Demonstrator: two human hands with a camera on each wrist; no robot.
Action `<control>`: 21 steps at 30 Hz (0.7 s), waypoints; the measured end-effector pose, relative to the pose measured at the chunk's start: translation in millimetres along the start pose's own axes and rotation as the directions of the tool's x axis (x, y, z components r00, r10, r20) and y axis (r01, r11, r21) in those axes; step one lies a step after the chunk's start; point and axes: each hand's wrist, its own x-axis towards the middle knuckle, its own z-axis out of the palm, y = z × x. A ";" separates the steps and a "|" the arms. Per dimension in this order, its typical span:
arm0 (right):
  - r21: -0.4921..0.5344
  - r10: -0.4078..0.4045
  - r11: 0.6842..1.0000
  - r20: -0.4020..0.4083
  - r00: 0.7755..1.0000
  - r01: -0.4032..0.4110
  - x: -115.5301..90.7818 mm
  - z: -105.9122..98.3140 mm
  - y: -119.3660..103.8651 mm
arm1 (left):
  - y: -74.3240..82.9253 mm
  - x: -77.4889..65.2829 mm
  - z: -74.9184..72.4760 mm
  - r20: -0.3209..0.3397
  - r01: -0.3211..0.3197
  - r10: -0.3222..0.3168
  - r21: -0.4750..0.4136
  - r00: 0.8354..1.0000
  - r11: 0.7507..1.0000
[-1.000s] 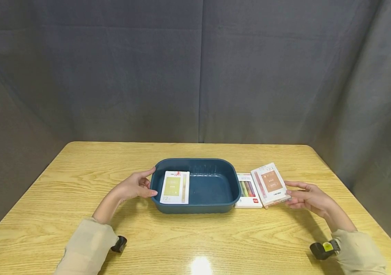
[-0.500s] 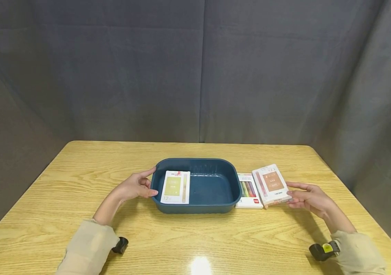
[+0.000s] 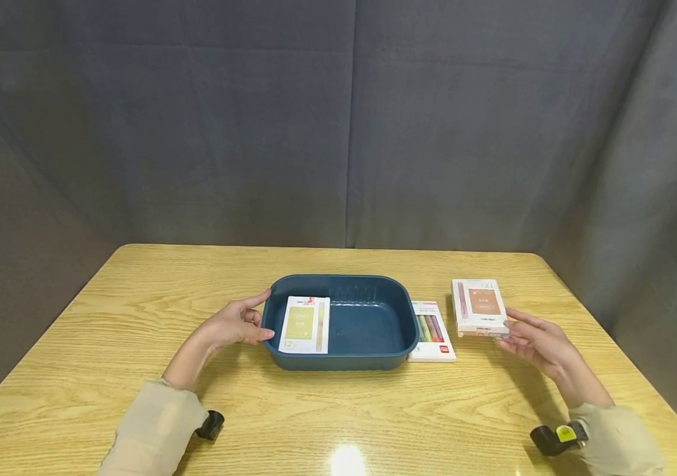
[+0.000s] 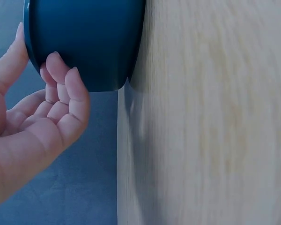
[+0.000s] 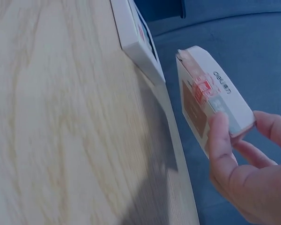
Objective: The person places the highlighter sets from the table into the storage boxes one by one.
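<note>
Tray point(image 3: 368, 327) on tbl point(image 3: 338, 410); 1st box point(image 3: 304, 325) in tray's L half; L hand point(image 3: 234, 322) at tray's L rim. Just R of tray, 2nd box point(image 3: 432, 337); farther R of tray, 3rd box point(image 3: 481, 307) in R hand point(image 3: 535, 340). Curtain point(image 3: 338, 132) behind tray.

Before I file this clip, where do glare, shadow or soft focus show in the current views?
Head view: white glare spot on the table, fainter shine inside the blue tray; left wrist view: bluish cast, soft table grain, a shadow strip near the table's edge; right wrist view: bluish cast, a dark shadow on the table.
</note>
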 end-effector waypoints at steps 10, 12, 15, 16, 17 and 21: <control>0.137 -0.054 0.989 -0.051 0.997 0.060 1.1 11.0 4.4 | 1.9 -0.5 0.6 -0.001 0.009 -0.009 -0.007 1.000 1.000; 0.145 -0.057 0.987 -0.047 0.997 0.064 1.3 14.0 5.1 | 2.1 -0.7 0.5 -0.001 0.010 -0.010 -0.009 1.000 1.000; 0.148 -0.058 0.987 -0.043 0.997 0.063 1.5 19.0 5.5 | 2.1 -0.5 0.0 0.005 0.008 -0.007 -0.014 1.000 1.000; 0.149 -0.052 0.987 -0.048 0.997 0.059 1.7 20.8 5.5 | 2.0 -0.4 -0.1 0.007 0.008 -0.008 -0.015 1.000 1.000; 0.148 -0.048 0.987 -0.053 0.997 0.055 1.8 22.9 5.5 | 2.0 -0.3 -0.3 0.009 0.008 -0.008 -0.015 1.000 1.000; 0.139 -0.023 0.990 -0.081 0.996 0.034 2.0 30.9 5.5 | 2.6 0.1 -0.1 0.007 0.017 -0.017 -0.019 1.000 1.000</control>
